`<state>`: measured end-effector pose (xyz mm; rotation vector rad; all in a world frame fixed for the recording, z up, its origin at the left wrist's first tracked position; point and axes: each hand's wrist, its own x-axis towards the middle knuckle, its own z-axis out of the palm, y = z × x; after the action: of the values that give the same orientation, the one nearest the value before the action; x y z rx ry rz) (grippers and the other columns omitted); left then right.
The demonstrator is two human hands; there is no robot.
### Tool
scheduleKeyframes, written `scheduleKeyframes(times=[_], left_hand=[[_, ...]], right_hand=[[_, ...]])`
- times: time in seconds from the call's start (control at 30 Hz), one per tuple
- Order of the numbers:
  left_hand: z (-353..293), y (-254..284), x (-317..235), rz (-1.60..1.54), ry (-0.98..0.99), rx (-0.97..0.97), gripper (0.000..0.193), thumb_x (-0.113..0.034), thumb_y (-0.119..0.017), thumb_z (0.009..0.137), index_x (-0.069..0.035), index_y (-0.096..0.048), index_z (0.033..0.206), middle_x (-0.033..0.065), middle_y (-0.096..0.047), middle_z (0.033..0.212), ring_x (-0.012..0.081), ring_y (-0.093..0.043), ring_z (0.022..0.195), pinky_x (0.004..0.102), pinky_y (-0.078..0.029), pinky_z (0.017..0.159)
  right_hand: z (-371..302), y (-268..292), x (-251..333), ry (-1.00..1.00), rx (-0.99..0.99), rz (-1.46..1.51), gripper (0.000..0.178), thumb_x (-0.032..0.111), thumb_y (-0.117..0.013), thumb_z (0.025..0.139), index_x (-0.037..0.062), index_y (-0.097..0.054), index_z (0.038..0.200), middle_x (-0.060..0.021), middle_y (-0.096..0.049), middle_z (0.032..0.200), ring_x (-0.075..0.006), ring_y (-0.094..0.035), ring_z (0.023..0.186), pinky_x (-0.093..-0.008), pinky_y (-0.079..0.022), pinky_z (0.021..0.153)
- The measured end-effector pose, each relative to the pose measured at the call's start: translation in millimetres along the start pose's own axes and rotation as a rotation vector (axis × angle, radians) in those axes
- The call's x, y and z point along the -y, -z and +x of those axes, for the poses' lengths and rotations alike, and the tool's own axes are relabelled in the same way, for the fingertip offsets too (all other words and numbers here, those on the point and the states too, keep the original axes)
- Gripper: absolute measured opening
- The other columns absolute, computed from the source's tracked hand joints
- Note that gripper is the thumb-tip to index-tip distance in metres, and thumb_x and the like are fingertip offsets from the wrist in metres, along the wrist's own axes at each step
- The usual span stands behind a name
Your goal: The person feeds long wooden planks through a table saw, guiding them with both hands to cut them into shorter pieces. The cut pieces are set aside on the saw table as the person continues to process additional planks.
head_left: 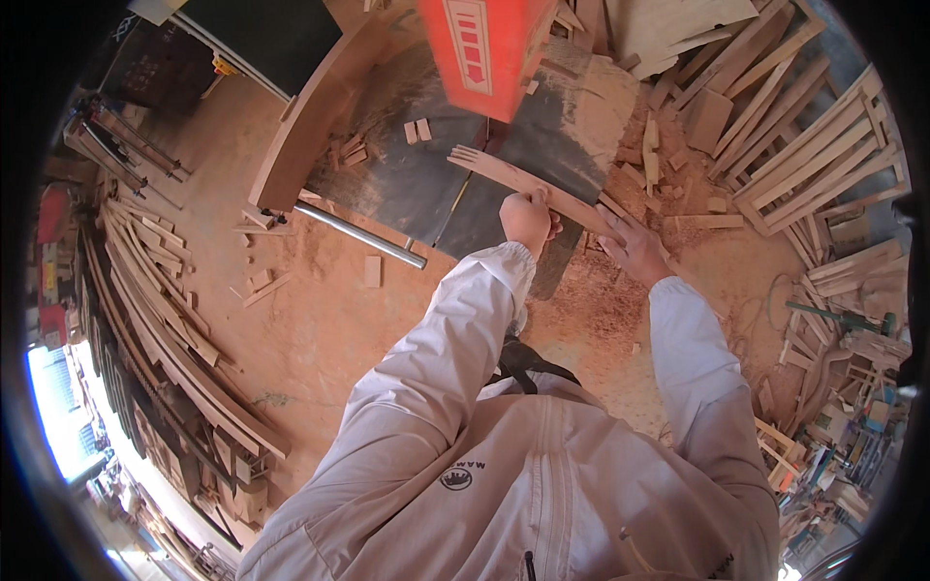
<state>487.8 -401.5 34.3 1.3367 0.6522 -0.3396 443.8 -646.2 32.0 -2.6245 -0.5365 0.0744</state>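
Note:
A long pale wooden bar [513, 178] lies slanted over the dark saw table [407, 194]. Narrow slots split its far left end into several prongs. My left hand [528, 222] is closed on the bar's near edge, around its middle. Farther right, my right hand [638, 249] grips the other end, with the thumb along the top. The red machine housing [489, 58] hangs over the table, just beyond the slotted end. A thin slit [460, 192] runs across the table toward me. Any blade below the housing is too dark to make out.
Two small wood blocks [418, 131] and scraps [351, 150] lie on the table. A metal rail [360, 234] runs along its left front edge. Sawdust [605, 290] covers the floor. Curved planks [165, 310] are stacked left; boards and frames [823, 145] lean at right.

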Motion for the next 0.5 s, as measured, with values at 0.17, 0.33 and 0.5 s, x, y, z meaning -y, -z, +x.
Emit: scheduleKeyframes(times=[0.17,0.33,0.5], left_hand=[[0.8,-2.8,5.6,0.009,-0.038,-0.013,0.038,-0.028,-0.057,0.108,0.001,-0.066,0.086,0.0080,-0.067,0.065,0.0175,-0.067,0.049,0.0301,-0.048,0.042],[1.0,-4.8,8.2,0.024,-0.092,-0.027,0.034,-0.027,-0.056,0.109,0.000,-0.069,0.094,0.0065,-0.068,0.067,0.0163,-0.066,0.049,0.0293,-0.046,0.042],[4.0,-5.9,4.7,0.020,-0.077,-0.033,0.032,-0.026,-0.058,0.109,0.001,-0.069,0.095,0.0066,-0.068,0.068,0.0161,-0.066,0.048,0.0293,-0.045,0.041]], right_hand=[[6.1,4.4,-7.7,-0.024,0.051,-0.003,0.061,0.033,-0.068,0.103,0.0320,-0.049,0.161,-0.0106,-0.062,0.098,-0.0305,-0.066,0.084,-0.0428,-0.055,0.081],[8.9,0.7,-15.8,-0.034,0.057,-0.002,0.061,0.031,-0.070,0.101,0.0308,-0.050,0.160,-0.0112,-0.063,0.100,-0.0305,-0.067,0.082,-0.0429,-0.056,0.079],[13.4,1.6,-18.2,-0.056,0.074,-0.023,0.062,0.027,-0.072,0.100,0.0303,-0.052,0.158,-0.0163,-0.068,0.112,-0.0362,-0.071,0.088,-0.0445,-0.058,0.080]])
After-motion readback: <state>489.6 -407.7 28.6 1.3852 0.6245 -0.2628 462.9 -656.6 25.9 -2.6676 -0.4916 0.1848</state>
